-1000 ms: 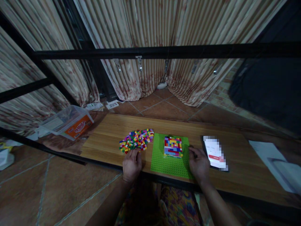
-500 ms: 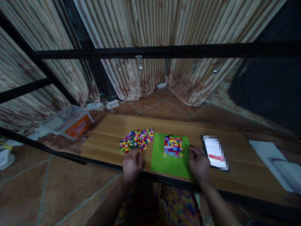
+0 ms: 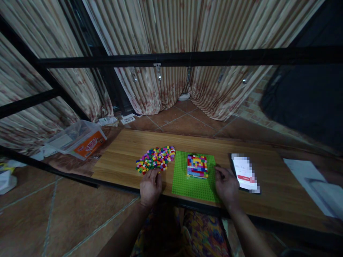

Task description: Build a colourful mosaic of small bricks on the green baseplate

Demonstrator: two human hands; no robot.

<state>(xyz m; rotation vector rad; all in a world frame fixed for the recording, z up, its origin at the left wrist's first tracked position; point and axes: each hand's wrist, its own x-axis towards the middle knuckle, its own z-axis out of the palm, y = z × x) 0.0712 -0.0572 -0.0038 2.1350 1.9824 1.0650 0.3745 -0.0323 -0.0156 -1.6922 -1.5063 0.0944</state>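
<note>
Our left hand (image 3: pixel 150 187) rests on the near edge of the wooden tabletop (image 3: pixel 123 157), its fingers curled loosely and touching the near side of the pile of small bricks (image 3: pixel 155 159), holding nothing that we can see. Our right hand (image 3: pixel 227 187) lies flat with its fingers relaxed on the right edge of the green plate (image 3: pixel 194 187), where a block of built bricks (image 3: pixel 197 166) stands on the far half. A phone (image 3: pixel 244 173) lies just right of that hand, and a clear box (image 3: pixel 77 138) sits far left.
</note>
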